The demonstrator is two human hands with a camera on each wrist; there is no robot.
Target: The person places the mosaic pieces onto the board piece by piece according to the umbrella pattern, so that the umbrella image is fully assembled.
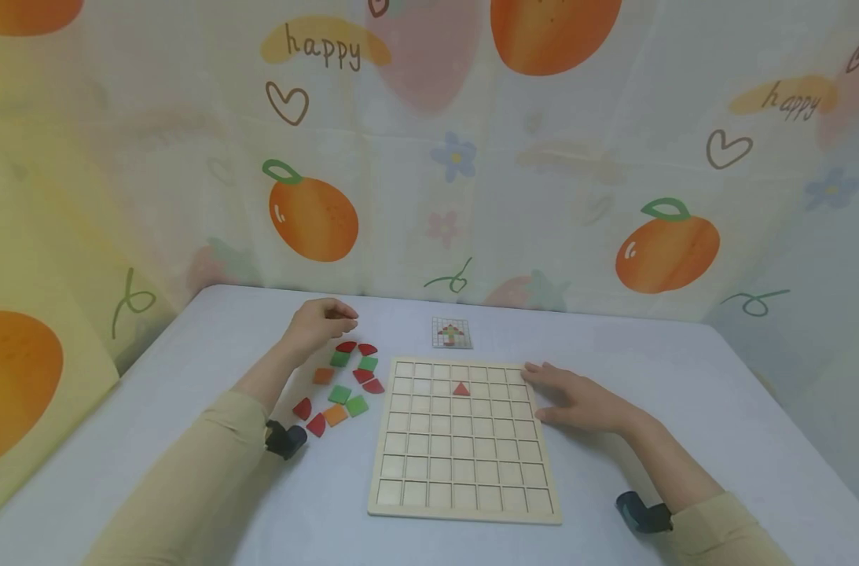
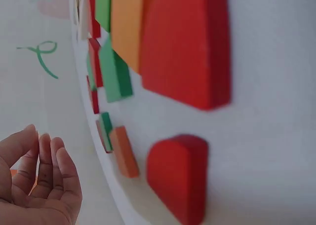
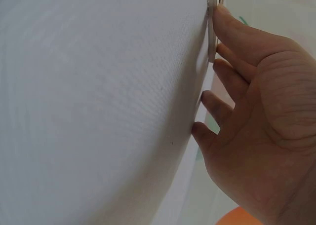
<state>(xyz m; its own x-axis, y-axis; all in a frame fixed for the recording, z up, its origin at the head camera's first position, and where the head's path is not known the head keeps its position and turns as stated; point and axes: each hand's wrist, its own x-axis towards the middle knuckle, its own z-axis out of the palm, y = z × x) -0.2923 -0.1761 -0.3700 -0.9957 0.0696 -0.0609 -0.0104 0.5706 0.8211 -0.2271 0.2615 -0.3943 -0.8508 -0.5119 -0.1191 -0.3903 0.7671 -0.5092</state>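
Observation:
My left hand [image 1: 319, 324] hovers over the far left of the table, just beyond the loose pieces. In the left wrist view its fingers [image 2: 58, 170] bend loosely toward the thumb, and no piece shows between them. Below it lie red quarter-round pieces [image 1: 302, 409], green squares [image 1: 340, 394] and orange squares [image 1: 335, 414]. My right hand [image 1: 578, 398] rests at the right edge of a wooden grid board [image 1: 464, 519], its fingers spread and touching the rim. One red triangle [image 1: 460, 389] sits in a cell near the board's far side.
A small pattern card [image 1: 452, 333] with a gridded picture lies beyond the board. White cloth [image 1: 224, 369] covers the table. Behind the table's far edge hangs a printed curtain [image 1: 401, 196] with oranges and hearts. Dark wrist cameras [image 1: 643, 512] are strapped by both sleeves.

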